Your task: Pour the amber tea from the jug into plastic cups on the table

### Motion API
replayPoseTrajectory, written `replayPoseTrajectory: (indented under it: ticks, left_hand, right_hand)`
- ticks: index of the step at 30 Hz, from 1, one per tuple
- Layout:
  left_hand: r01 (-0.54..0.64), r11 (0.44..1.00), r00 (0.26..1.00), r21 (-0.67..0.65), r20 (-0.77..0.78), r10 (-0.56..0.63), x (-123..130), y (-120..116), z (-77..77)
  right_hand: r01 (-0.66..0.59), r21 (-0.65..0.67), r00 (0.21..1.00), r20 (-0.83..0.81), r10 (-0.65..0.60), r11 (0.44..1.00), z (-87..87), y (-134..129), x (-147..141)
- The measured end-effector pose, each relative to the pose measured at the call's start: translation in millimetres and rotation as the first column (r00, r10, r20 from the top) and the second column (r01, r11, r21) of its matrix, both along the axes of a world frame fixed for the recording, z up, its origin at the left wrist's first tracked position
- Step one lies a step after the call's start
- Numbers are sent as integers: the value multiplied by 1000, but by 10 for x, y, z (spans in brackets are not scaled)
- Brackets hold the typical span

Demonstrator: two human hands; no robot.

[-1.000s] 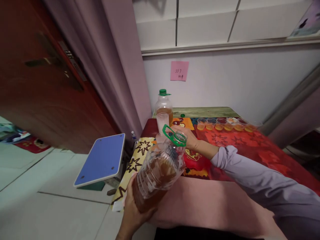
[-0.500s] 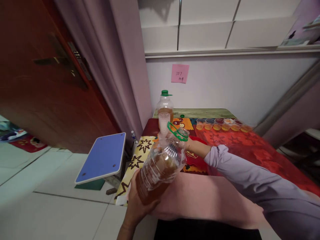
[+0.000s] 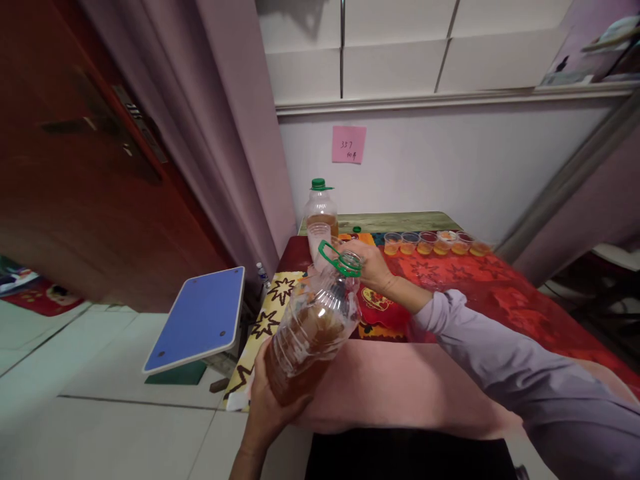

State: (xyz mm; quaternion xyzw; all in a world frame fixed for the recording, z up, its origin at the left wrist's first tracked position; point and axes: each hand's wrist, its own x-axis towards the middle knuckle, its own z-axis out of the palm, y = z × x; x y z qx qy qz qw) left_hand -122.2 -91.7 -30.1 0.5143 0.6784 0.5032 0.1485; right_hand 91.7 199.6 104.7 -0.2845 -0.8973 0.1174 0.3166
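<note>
My left hand [image 3: 270, 400] is wrapped round the lower part of a big clear bottle [image 3: 313, 330] of brown liquid, tilted with its uncapped neck up and to the right. A green ring handle [image 3: 340, 260] circles the neck. Just behind the neck is my right hand [image 3: 367, 263], its fingers curled and partly hidden by the bottle; what they hold, if anything, cannot be made out. Beyond stands a stack of clear plastic cups [image 3: 319, 239], in front of a second bottle [image 3: 320, 207] with a green cap.
A row of several cups [image 3: 425, 245] with orange liquid stands on the red tablecloth [image 3: 465, 287]. A loose green cap [image 3: 357, 229] lies near the wall. Left of the table is a small blue table [image 3: 200, 320], with a small water bottle [image 3: 263, 272] between.
My right hand has risen from behind the bottle's shoulder to behind its neck, showing more of itself. The view has shifted slightly. My left hand keeps its hold.
</note>
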Motion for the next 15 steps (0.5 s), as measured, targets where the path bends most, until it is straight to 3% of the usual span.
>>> replayPoseTrajectory:
  ticks: [2, 4, 9, 15]
  left_hand:
    - [-23, 1000, 1000, 15, -11, 23, 24, 11, 29]
    - [-50, 998, 999, 42, -19, 51, 54, 27, 50]
    - [-41, 998, 999, 41, -27, 42, 70, 47, 64]
    - [-70, 997, 997, 40, -30, 71, 64, 58, 62]
  right_hand:
    - [45, -20, 979, -196, -48, 999, 27, -20, 250]
    - [108, -68, 952, -281, -123, 992, -44, -40, 531]
    - [219, -149, 973, -45, -227, 964, -517, -117, 1087]
    - [242, -157, 967, 125, -224, 957, -904, -207, 1178]
